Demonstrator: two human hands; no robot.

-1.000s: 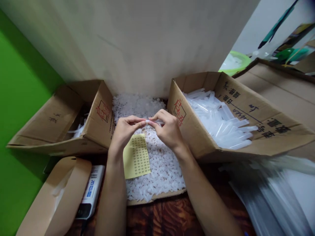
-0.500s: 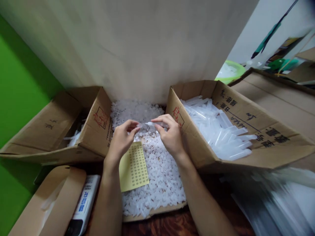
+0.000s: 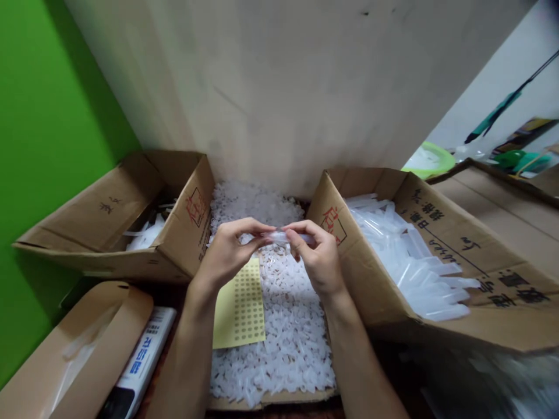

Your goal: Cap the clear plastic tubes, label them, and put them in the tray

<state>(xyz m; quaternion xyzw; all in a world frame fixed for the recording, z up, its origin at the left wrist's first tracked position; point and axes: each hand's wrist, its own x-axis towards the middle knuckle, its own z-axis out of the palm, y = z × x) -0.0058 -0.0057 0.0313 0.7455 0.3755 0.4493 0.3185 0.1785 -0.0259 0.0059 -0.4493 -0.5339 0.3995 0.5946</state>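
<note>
A yellow sticker sheet point(image 3: 240, 305) is lying on a bed of small white plastic caps point(image 3: 286, 337) filling the shallow middle carton point(image 3: 271, 399) at the near edge of the desk. Above it, the left hand point(image 3: 230, 254) and right hand point(image 3: 320, 256) are both pinching a clear plastic tube point(image 3: 288, 237), held level between their fingertips. A tilted carton of clear tubes point(image 3: 410, 256) is sitting to the right, another cardboard box point(image 3: 131, 233) to the left, before a pale wall point(image 3: 283, 93).
</note>
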